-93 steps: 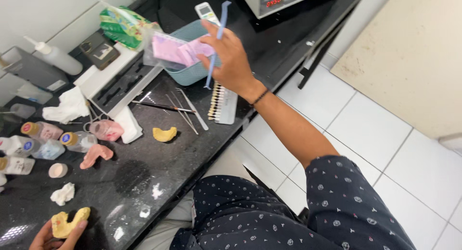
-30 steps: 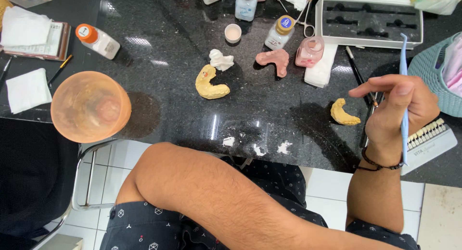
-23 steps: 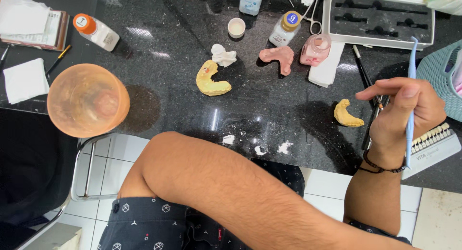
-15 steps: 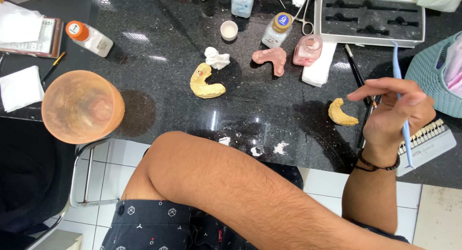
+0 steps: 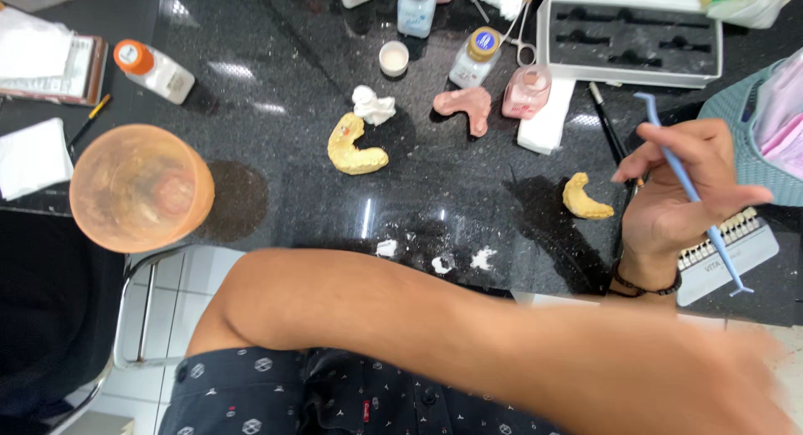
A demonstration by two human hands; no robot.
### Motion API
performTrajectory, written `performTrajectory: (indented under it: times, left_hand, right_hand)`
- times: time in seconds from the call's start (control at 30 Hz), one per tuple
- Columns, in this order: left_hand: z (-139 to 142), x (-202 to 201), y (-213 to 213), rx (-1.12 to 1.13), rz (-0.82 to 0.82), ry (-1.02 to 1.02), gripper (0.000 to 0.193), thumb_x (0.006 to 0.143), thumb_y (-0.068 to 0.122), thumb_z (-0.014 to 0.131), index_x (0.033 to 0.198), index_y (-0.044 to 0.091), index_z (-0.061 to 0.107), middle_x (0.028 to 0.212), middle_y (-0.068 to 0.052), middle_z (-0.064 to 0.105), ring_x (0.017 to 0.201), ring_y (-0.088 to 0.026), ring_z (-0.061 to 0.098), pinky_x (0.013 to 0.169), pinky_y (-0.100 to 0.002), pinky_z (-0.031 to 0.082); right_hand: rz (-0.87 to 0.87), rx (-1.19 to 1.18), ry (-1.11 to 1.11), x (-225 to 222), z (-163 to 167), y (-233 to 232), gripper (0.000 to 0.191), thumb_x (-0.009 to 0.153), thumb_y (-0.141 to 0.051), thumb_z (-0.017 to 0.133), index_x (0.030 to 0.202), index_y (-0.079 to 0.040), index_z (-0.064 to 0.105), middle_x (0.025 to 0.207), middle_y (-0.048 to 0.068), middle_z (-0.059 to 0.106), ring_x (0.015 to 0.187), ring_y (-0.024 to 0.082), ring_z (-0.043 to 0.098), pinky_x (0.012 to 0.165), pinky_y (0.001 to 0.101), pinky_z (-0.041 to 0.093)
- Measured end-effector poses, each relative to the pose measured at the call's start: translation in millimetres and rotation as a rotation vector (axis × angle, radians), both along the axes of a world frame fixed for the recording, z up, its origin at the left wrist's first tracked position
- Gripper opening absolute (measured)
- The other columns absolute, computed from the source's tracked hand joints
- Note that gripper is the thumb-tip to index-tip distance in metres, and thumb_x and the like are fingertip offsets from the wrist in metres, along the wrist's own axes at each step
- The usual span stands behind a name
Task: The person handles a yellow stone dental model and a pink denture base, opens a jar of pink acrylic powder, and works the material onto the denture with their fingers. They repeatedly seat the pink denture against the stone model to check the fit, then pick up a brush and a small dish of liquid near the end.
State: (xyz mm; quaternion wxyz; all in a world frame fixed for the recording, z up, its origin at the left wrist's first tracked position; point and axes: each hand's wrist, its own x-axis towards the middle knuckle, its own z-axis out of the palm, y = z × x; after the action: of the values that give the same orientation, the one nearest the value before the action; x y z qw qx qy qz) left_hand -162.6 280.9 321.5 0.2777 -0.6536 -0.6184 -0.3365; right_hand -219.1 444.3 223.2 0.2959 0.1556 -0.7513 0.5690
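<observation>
My right hand grips a thin blue instrument that runs diagonally across the fingers, hooked tip toward the lower right. The hand hovers over the black stone counter, just right of a small yellow dental cast and over a tooth shade guide. A larger yellow cast lies at mid-counter with a white plaster lump beside it. A pink denture base lies further back. My left forearm crosses the foreground; its hand is out of frame.
An orange mixing bowl stands at the left edge. Small bottles, a pink jar, a white cup, an orange-capped bottle, a white instrument tray, a teal basket and black tools crowd the back. White crumbs dot the front.
Three seconds ago my right hand reached toward the basket and my left held a yellow cast. Now the right hand is back by the small cast, the blue instrument tilted; the cast lies on the counter.
</observation>
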Motion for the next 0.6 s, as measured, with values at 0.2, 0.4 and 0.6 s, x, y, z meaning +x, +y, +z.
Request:
performTrajectory:
  times: [0.2,0.4,0.6]
  left_hand:
    - [-32.1,-39.5,-64.1,0.016,0.014,-0.206,0.016,0.096,0.017,0.072,0.108,0.009,0.066,0.082,0.000,0.054,0.073,-0.017,0.059,0.068,-0.032,0.044]
    - [-56.6,-39.1,-85.7,0.084,0.023,-0.346,0.035,0.093,0.014,0.079,0.125,0.006,0.067,0.092,-0.001,0.061,0.082,-0.020,0.063,0.077,-0.033,0.053]
    - [-74.8,-38.5,-156.9,0.309,0.291,-0.412,0.032,0.079,-0.002,0.075,0.111,0.003,0.073,0.084,-0.004,0.069,0.070,-0.019,0.066,0.070,-0.036,0.057]
  right_hand:
    - [0.181,-0.560,-0.207,-17.9,-2.9,4.2,0.019,0.117,-0.007,0.067,0.106,-0.003,0.054,0.085,0.009,0.058,0.064,0.016,0.058,0.055,0.0297,0.052]
    - [0.301,-0.513,-0.358,-31.1,17.9,1.0,0.010,0.112,0.004,0.070,0.113,0.003,0.060,0.091,0.013,0.066,0.075,0.020,0.067,0.066,0.0291,0.055]
    - [0.282,-0.408,-0.349,-113.7,71.6,-4.9,0.011,0.117,-0.003,0.063,0.114,0.007,0.066,0.099,0.012,0.070,0.082,0.019,0.066,0.073,0.0314,0.057]
